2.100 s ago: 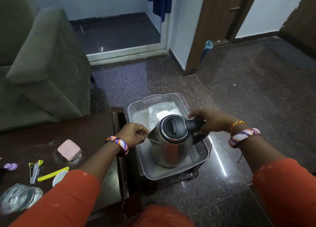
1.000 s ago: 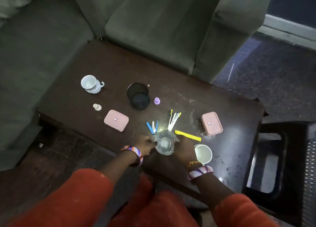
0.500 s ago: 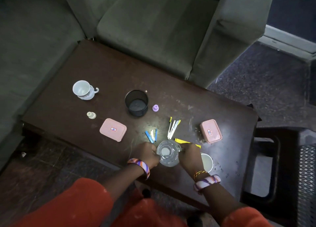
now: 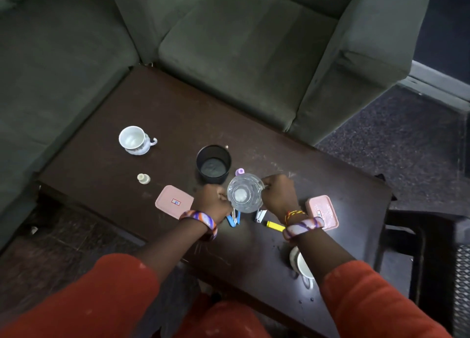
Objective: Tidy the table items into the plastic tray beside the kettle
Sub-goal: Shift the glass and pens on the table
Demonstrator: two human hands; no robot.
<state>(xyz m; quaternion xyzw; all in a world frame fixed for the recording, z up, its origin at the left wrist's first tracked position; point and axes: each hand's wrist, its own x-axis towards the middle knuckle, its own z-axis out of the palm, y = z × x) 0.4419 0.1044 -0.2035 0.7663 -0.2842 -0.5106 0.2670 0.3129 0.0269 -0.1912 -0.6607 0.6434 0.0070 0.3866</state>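
A clear glass jar (image 4: 245, 193) is lifted above the dark wooden table (image 4: 162, 114), held from both sides. My left hand (image 4: 213, 200) grips its left side and my right hand (image 4: 278, 194) grips its right rim. Under and around it lie a blue clip (image 4: 233, 219), a stapler (image 4: 260, 214) and a yellow marker (image 4: 275, 226). Two pink lidded boxes sit at left (image 4: 174, 202) and right (image 4: 322, 211). A black cup (image 4: 213, 164), a small purple cap (image 4: 239, 171), a white teacup (image 4: 134, 139), a small cream bottle (image 4: 143, 178) and a white mug (image 4: 302, 265) also stand on the table. The tray and kettle are out of view.
A green sofa (image 4: 241, 47) wraps the table's far and left sides. A dark stand with a mesh edge (image 4: 460, 281) sits at the right, past the table end. Dark tiled floor (image 4: 396, 139) lies at the upper right.
The view swung from the kettle and tray to the table. Both hands closed on the glass jar and have lifted it up and away from the table's near edge.
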